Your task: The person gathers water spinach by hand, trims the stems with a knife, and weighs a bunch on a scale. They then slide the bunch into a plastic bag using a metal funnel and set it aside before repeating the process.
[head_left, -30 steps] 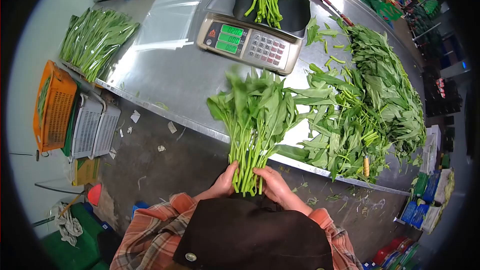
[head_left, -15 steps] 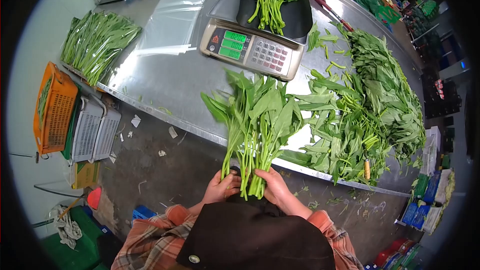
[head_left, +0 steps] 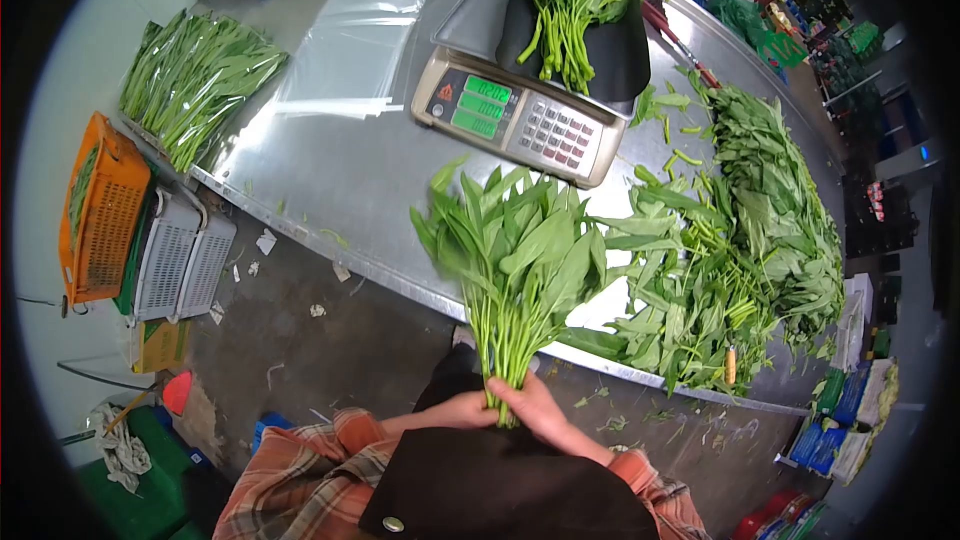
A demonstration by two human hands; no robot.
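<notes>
A single bunch of water spinach stands upright before me, its leaves fanned over the table's near edge. My right hand is closed round the lower stems, thumb across the front. My left hand grips the stem ends from the other side, its fingertips partly hidden behind them. Just beyond the leaves is a weighing scale with green lit digits. Another bunch of water spinach lies in the black tray on it.
Loose water spinach is heaped along the right of the metal table, with an orange-yellow handle among it. Clear plastic bags lie at back left, near bagged greens. Baskets stand left, below the table edge.
The separate clusters of stems, one in each hand, are now together in one bunch. My left hand has moved right, close against my right hand. The view has shifted slightly.
</notes>
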